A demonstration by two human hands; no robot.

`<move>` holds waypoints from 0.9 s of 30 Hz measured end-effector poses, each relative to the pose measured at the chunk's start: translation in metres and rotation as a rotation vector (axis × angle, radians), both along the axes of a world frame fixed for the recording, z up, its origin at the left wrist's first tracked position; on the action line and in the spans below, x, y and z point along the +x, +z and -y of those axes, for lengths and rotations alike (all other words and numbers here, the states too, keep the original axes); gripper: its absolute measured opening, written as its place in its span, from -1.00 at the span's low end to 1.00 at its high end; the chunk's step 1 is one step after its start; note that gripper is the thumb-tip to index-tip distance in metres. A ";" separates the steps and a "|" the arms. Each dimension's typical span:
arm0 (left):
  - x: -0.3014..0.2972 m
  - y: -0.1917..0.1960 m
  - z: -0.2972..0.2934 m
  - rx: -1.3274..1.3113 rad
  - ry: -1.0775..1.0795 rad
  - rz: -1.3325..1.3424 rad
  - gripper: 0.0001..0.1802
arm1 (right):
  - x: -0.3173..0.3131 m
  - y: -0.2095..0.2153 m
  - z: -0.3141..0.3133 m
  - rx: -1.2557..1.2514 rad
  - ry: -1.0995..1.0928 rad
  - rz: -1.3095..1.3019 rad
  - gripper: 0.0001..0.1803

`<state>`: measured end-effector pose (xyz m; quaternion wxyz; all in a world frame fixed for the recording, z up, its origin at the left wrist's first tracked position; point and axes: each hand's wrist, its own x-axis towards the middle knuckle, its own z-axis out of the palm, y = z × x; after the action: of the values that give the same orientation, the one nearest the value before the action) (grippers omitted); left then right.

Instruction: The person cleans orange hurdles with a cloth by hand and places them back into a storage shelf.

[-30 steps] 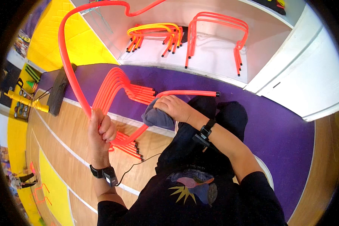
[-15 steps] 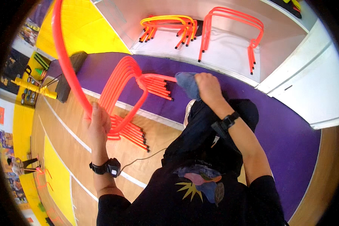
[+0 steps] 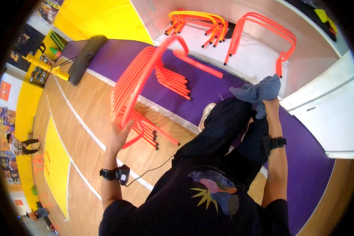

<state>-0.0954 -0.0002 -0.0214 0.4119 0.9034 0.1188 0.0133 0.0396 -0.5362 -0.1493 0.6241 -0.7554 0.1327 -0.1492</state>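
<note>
An orange training hurdle (image 3: 145, 74) is held tilted in my left hand (image 3: 119, 135), whose fingers wrap round its tube near the lower bend. Behind it stands a row of nested orange hurdles (image 3: 131, 74) with black-capped feet; the held hurdle overlaps it, and I cannot tell whether they touch. My right hand (image 3: 271, 105) is closed on a blue-grey cloth (image 3: 261, 91) over my right knee, apart from the hurdle. The cloth covers most of its fingers.
A white cabinet shelf (image 3: 240, 41) ahead bears yellow and orange hurdles (image 3: 198, 19) and more orange ones (image 3: 269, 23). A white cabinet door (image 3: 322, 114) is at right. A dark padded base (image 3: 88, 55) and a yellow post (image 3: 47, 67) stand left. Two other people (image 3: 17, 145) are far left.
The held hurdle has swung over toward the nested row, its upper end dropping rightward. My right hand has drawn away from its tube to the right, with the cloth.
</note>
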 end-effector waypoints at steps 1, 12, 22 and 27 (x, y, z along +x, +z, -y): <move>-0.005 -0.011 -0.006 0.062 -0.025 -0.038 -0.64 | 0.001 -0.004 0.007 0.031 -0.003 -0.017 -0.39; -0.026 -0.111 -0.080 0.413 0.001 -0.006 -0.70 | 0.007 -0.018 0.004 -0.073 -0.037 -0.052 -0.36; 0.046 -0.148 -0.119 0.561 0.056 0.280 -0.75 | 0.005 -0.018 -0.002 -0.107 -0.046 -0.040 -0.35; 0.057 -0.149 -0.125 0.854 0.062 0.284 -0.76 | 0.005 -0.015 -0.011 -0.022 -0.033 -0.034 -0.38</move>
<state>-0.0384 0.1243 -0.1701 0.0137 0.9776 0.0721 0.1972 0.0446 -0.5254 -0.1639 0.6109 -0.7624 0.1540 -0.1478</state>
